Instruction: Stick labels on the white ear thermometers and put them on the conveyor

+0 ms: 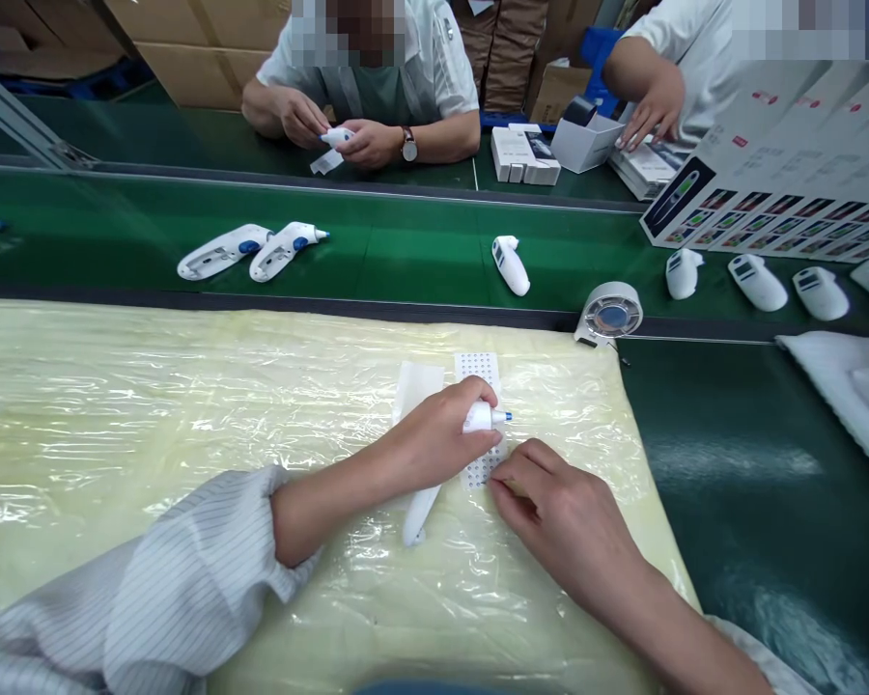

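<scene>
My left hand (441, 434) is wrapped round a white handheld device (480, 417) with a blue tip that points right; its handle comes out below the palm. Under and beside it lie a sheet of small round dots (478, 365) and a blank white paper (414, 383), both on the plastic-covered yellowish mat (152, 405). At the lower right edge of the dotted sheet, the thumb and forefinger of my right hand (561, 507) are pinched together. Whatever they hold, if anything, is too small to make out.
Beyond the mat, a green conveyor (406, 246) carries several white devices. A small white fan (609, 314) stands at the mat's far right corner. Two people work across the conveyor, near a large printed carton (782, 174) and small white boxes (525, 154).
</scene>
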Tool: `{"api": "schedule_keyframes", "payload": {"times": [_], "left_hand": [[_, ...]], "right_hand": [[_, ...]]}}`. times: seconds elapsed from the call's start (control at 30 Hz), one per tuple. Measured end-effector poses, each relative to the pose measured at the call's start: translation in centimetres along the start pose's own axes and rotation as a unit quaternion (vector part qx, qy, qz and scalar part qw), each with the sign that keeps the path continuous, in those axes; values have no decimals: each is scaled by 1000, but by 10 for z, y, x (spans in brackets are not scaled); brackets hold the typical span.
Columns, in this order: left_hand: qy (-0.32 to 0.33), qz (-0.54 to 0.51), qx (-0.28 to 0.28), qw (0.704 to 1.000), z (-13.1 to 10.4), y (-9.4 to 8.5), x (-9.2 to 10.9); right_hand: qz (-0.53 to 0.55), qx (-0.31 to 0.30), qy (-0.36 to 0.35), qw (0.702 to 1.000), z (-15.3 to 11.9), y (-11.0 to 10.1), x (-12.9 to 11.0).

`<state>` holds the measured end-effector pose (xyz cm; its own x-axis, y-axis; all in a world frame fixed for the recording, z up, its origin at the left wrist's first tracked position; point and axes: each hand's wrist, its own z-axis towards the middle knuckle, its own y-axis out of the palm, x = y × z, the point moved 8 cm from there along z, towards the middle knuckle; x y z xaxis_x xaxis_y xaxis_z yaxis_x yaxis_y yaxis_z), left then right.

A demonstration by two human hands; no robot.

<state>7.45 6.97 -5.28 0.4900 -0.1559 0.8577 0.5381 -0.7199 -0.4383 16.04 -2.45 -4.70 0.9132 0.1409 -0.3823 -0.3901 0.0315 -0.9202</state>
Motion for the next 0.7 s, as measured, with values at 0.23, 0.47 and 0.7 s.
{"api": "schedule_keyframes", "payload": {"times": [0.23,0.47,0.7], "left_hand": [[-2,11,0,1000,0,1,0],[-11,9,-2,1000,-1,1,0],[-19,-5,-18,1000,-3,2,0]], "right_hand": [[-7,34,10,999,1,-2,-3],[-24,51,14,998,0,0,-7],[202,27,82,976,-1,-2,10]]}}
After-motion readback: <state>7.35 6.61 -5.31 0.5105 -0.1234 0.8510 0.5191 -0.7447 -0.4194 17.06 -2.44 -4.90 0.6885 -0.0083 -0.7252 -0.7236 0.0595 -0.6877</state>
